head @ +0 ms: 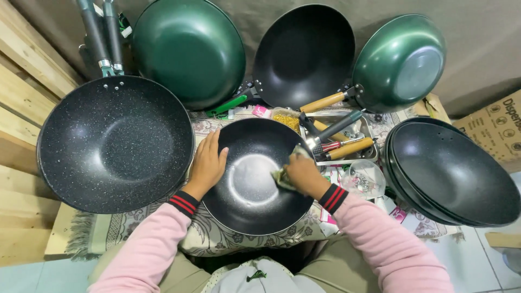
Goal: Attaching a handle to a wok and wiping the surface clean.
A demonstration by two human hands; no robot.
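Observation:
A black speckled wok without a handle lies in front of me on a patterned cloth. My left hand rests flat on its left rim, fingers spread. My right hand is closed on a small greenish rag and presses it against the wok's inner right wall. Both arms wear pink sleeves with striped cuffs.
A large speckled wok lies at the left, a stack of black woks at the right. Two green woks and a black one lean against the back wall. A metal tray holds handles and tools; a cardboard box stands far right.

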